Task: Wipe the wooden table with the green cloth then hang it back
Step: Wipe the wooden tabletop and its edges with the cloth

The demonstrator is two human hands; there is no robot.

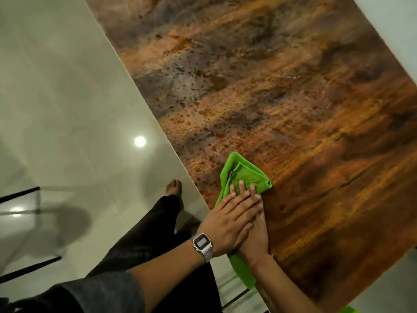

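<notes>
While folded, green cloth (244, 172), glossy wooden table (293, 98)

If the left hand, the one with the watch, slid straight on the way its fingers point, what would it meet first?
The left hand would run further onto the green cloth, then probably bare wooden table.

Head camera, looking steeply down

A single wide-angle view from the person's head, tilted so the wooden table (282, 98) runs diagonally from top centre to lower right. It sits close above the stacked hands (near the table's near edge), with pale tiled floor (56, 98) and a bare foot (173, 187) at left.
</notes>
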